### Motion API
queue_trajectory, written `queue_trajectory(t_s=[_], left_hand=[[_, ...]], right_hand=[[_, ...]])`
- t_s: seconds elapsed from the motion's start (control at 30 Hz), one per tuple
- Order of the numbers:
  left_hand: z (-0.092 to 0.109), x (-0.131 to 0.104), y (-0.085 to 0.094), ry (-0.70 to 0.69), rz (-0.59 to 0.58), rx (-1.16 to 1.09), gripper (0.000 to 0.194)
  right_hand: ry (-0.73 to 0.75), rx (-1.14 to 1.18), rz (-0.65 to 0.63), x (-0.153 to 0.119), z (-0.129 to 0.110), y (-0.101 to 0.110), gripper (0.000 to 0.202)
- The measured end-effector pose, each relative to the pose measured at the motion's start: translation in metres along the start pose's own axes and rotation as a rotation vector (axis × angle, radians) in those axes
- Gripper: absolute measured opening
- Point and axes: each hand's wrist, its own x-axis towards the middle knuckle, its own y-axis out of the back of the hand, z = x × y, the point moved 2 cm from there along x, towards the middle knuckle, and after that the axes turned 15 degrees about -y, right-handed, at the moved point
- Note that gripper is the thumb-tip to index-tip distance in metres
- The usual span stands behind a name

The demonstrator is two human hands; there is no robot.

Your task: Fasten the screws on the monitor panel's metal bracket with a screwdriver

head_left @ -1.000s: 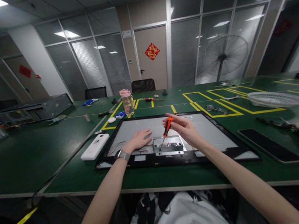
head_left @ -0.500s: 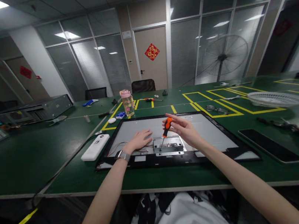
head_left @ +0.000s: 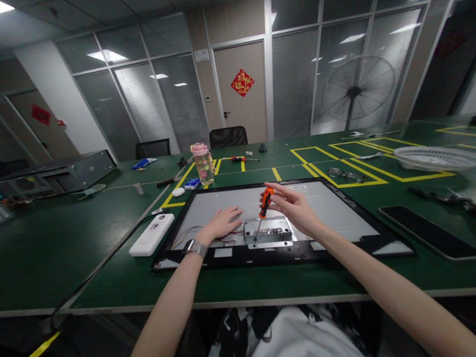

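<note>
An orange and black screwdriver (head_left: 265,203) is gripped by its handle in my right hand (head_left: 294,209). It leans, with its tip down in a metal bracket (head_left: 268,232). That bracket sits at the near side of a flat display panel (head_left: 327,207), grey with a black frame, lying on the table. My left hand (head_left: 222,224) rests flat on the panel, fingers stretched toward the bracket's left end. Thin wires (head_left: 190,233) run beside and under that hand. Whether the tip sits in a screw is too small to tell.
Left of the panel lies a white power bank (head_left: 152,235) with a black cable. A dark phone (head_left: 429,231) lies to the right. Behind stand a pink-lidded bottle (head_left: 204,165), another screwdriver (head_left: 239,159), glasses (head_left: 345,174) and a white basket (head_left: 438,157).
My right hand's fingers have shifted slightly around the screwdriver handle, which has turned a little. My left hand and the panel have stayed where they were.
</note>
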Motion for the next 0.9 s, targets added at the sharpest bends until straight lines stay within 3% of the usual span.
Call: queue_trajectory(t_s=[0.2,0.37,0.53,0.77,0.9], left_hand=[[-0.007,0.001,-0.004,-0.016,0.008,-0.005,0.054],[-0.006,0.001,-0.004,-0.007,0.001,-0.004,0.054],[-0.001,0.001,-0.001,0.004,0.0,-0.003,0.053],[0.002,0.0,0.001,0.011,-0.009,-0.007,0.053],[0.001,0.0,0.001,0.011,-0.009,-0.002,0.053]], right_hand=[[-0.022,-0.001,0.101,0.003,0.004,0.005,0.031],[-0.018,0.086,0.026,0.002,-0.002,0.001,0.023],[-0.031,0.106,-0.086,-0.002,-0.009,-0.005,0.029],[-0.023,0.052,0.017,0.001,-0.002,0.002,0.024],[-0.02,0.055,-0.029,0.001,-0.004,0.001,0.029]])
